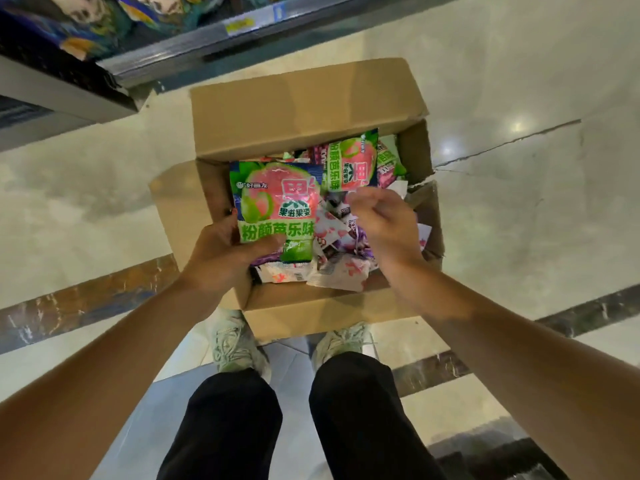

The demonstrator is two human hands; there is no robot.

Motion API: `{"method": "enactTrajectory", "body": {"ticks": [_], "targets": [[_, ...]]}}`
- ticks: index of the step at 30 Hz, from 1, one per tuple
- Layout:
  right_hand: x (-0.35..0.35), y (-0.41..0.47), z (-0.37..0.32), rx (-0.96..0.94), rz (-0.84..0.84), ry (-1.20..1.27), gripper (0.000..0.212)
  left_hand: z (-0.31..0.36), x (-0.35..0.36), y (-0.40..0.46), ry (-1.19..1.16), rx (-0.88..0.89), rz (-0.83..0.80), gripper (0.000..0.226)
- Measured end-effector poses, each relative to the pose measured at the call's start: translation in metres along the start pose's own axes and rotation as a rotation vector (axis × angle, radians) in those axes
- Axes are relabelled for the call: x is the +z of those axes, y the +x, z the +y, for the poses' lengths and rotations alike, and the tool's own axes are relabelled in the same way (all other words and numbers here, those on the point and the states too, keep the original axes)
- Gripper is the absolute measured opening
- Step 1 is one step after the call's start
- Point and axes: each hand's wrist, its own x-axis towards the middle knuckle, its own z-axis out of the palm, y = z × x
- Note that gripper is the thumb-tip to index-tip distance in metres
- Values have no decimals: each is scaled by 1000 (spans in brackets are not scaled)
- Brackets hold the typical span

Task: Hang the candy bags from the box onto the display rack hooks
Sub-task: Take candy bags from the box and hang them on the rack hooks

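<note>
A glossy green-and-pink plastic candy bag (277, 202) printed with a pink fruit is held flat, face up, just above the near-left part of an open brown cardboard box (294, 116) that stands on the floor. The left hand (221, 251) grips this bag by its lower edge, thumb curled over the printed front and the other fingers tucked underneath. A second green-and-pink candy bag (349, 161) of the same design stands tilted over the far-right part of the box, its lower edge pinched by the right hand (384, 223), whose fingertips are drawn together on the wrapper while the remaining fingers curl loosely. Inside the box, under both hands, lies a jumble of purple and white candy packets (332, 251), overlapping each other. The far flap of the box is folded outward and the right wall shows a torn edge. Just beyond the near side of the box are a pair of pale green sneakers (235, 344) and black trouser legs (235, 427). The box sits on a glossy cream marble floor (519, 202) with dark stone bands. Beyond the box's far-left corner runs a grey metal shelf edge (166, 53) carrying a yellow price label, with blurred colourful packages (69, 26) above it.
</note>
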Motion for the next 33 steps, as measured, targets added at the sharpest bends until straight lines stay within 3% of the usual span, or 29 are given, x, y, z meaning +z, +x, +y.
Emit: {"method": "enactTrajectory", "body": {"ticks": [4,10,13,18,21,25,33], "targets": [[-2,52,13,39,233,-152,46,-8,-4,22,74,67,79,31],[14,96,27,97,93,-422,29,-35,-11,33,55,75,154,31],[16,93,37,88,186,-456,28,-44,-19,28,15,15,162,30],[6,52,30,-165,290,-544,31,-29,-34,3,-17,-17,216,25],[-13,8,19,-333,217,-701,28,0,-34,-21,13,12,194,26],[-40,-73,-17,-328,96,-487,19,56,-35,-73,24,36,145,26],[-95,-278,-173,-196,69,73,14,191,-45,-264,25,113,90,26]]}}
